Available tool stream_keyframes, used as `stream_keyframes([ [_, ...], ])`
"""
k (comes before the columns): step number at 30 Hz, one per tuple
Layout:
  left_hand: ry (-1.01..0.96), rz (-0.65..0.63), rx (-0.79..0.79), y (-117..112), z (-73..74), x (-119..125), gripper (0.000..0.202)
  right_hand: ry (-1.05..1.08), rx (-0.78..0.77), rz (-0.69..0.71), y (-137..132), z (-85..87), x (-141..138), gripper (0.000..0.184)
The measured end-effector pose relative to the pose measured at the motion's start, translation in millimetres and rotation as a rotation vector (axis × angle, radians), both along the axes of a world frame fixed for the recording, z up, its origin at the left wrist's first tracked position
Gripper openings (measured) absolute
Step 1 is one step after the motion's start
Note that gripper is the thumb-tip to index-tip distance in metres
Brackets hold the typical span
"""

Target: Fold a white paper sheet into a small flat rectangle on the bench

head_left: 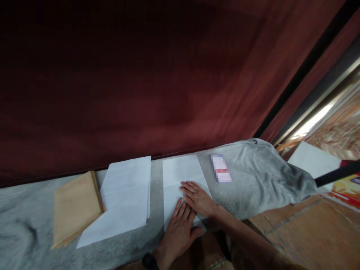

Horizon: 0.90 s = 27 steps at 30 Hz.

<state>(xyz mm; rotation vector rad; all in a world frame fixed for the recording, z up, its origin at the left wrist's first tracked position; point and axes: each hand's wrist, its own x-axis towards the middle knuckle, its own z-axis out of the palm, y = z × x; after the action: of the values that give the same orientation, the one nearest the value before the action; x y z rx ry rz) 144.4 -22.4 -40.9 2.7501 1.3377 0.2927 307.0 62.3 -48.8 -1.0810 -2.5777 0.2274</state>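
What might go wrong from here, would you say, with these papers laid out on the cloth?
First, the white sheet could crease or skew, since the left hand and right hand both rest on it over soft grey cloth. Second, its near end lies close to the cloth's front edge, so it might slip over. Third, the brown paper stack seems to overlap the neighbouring white sheets, so moving one may drag the other.

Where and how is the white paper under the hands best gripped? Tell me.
Likely best: pinch the white paper by its left edge, near the far corner, coming from the left, thumb on top. It lies flat, gray cloth beside that edge leaves room, and the left hand and right hand cover only nearer parts.
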Motion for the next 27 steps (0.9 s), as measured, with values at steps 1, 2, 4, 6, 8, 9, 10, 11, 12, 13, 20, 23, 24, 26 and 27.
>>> stream_keyframes([
  [1, -0.011, 0.002, -0.011, 0, 0.2, 0, 0.072, -0.013, 0.007, 0.005, 6, -0.8, -1, 0.044],
  [2, -0.020, 0.002, -0.019, -1, 0.5, 0, 0.074, -0.028, 0.008, 0.007, 12, -1.4, -3, 0.044],
  [4, -0.032, 0.008, -0.030, -2, 1.2, 0, 0.079, -0.057, 0.003, 0.001, 28, -2.5, -9, 0.044],
  [6, -0.038, 0.018, -0.039, -3, 1.1, 1, 0.084, -0.085, 0.000, -0.021, 47, -3.9, -15, 0.045],
  [8, -0.037, 0.027, -0.050, -3, -0.4, 1, 0.086, -0.112, 0.017, -0.052, 68, -5.6, -22, 0.046],
  [9, -0.033, 0.028, -0.056, -3, -1.8, 2, 0.086, -0.125, 0.031, -0.072, 79, -6.5, -25, 0.046],
  [10, -0.028, 0.027, -0.062, -3, -3.5, 2, 0.086, -0.136, 0.046, -0.094, 89, -7.3, -27, 0.046],
  [11, -0.025, 0.023, -0.065, -3, -5.5, 2, 0.087, -0.146, 0.061, -0.113, 98, -7.9, -29, 0.047],
  [12, -0.024, 0.017, -0.066, -3, -7.6, 2, 0.088, -0.153, 0.075, -0.135, 107, -8.2, -31, 0.047],
  [13, -0.027, 0.016, -0.063, -3, -9.6, 2, 0.090, -0.157, 0.085, -0.158, 115, -8.2, -33, 0.048],
  [20, -0.024, 0.024, -0.020, -3, -14.9, 3, 0.090, -0.145, 0.057, -0.337, 118, -5.4, -39, 0.051],
  [23, -0.012, 0.029, 0.003, -3, -11.3, 3, 0.084, -0.105, 0.067, -0.273, 82, -8.5, -30, 0.051],
  [24, -0.014, 0.025, 0.011, -3, -9.9, 3, 0.083, -0.096, 0.066, -0.231, 67, -9.9, -25, 0.050],
  [26, -0.027, 0.016, 0.030, -4, -7.6, 3, 0.079, -0.088, 0.056, -0.177, 37, -12.2, -13, 0.050],
  [27, -0.033, 0.009, 0.045, -4, -7.1, 2, 0.077, -0.089, 0.057, -0.152, 23, -12.8, -6, 0.050],
])
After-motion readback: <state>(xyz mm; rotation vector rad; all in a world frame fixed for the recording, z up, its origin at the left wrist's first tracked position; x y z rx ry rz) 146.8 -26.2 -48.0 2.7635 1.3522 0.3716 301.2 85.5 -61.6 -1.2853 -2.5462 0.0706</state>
